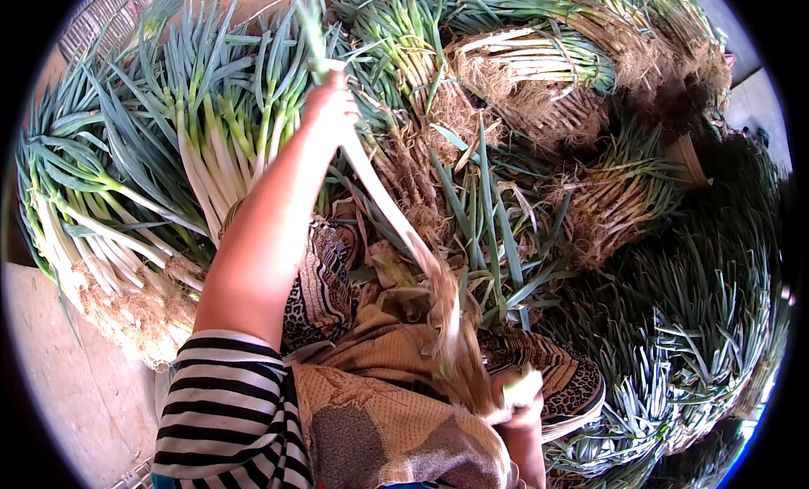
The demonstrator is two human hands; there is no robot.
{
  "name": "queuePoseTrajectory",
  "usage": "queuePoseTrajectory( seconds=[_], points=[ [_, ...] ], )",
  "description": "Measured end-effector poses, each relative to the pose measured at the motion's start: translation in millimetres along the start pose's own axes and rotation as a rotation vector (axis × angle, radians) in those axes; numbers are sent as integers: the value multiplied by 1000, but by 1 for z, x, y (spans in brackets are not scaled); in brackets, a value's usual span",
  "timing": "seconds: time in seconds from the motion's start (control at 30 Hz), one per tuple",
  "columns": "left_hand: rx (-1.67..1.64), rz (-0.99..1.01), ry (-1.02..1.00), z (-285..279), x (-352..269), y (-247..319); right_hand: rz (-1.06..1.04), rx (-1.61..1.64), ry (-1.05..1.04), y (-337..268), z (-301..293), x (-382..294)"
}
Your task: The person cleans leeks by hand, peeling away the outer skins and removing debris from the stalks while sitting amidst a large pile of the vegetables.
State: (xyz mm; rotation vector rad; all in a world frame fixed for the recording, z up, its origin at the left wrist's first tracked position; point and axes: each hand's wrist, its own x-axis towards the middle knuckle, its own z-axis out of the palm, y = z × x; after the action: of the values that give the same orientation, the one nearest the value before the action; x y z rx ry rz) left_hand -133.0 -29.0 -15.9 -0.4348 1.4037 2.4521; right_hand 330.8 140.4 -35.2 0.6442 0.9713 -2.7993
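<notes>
My left hand [332, 107] is closed round a long spring onion [385, 189], gripping it where the white stalk turns green. The stalk slants down across my lap, and loose dry outer skin [464, 344] trails from its lower part. My right hand [521, 397] is low over my right knee, curled on the end of that peeled skin, with a pale bit showing at the fingers; motion blurs it. Cleaned spring onions with white stalks [212, 148] lie in a pile to the left. Discarded leaves and skins [404, 271] lie in front of my lap.
Tied bunches of spring onions with brown roots [531, 97] lie at the top and right. A smaller bunch [619, 205] is right of centre. A large mass of green leaves [689, 337] fills the right side. A patterned cloth [404, 388] covers my lap. Pale floor [82, 388] shows at lower left.
</notes>
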Motion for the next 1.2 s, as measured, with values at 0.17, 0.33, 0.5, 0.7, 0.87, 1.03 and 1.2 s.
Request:
queuePoseTrajectory(
  seconds=[0.17, 0.33, 0.5, 0.7, 0.87, 1.03, 1.2],
  points=[
    [-2, 122, -28, -14, 22, 37, -191, -254, 580, -25, 7, -43],
    [-1, 141, 1, 35, -28, 5, -691, -1828, 448, -48, 56, 43],
    [-84, 85, -133, 49, -63, -5, -859, -1865, 222, -48, 118, 120],
    [-135, 66, -238, 46, -80, 10, -627, -1591, 72, -23, 101, 149],
    [-117, 43, -289, 39, -83, 21, -455, -1187, 14, -16, 91, 161],
    [-12, 94, -247, 46, -91, 20, -322, -1114, 213, -6, 67, 183],
    [56, 222, -181, 44, -86, 14, -674, -1374, 174, -13, 99, 171]
  ],
)
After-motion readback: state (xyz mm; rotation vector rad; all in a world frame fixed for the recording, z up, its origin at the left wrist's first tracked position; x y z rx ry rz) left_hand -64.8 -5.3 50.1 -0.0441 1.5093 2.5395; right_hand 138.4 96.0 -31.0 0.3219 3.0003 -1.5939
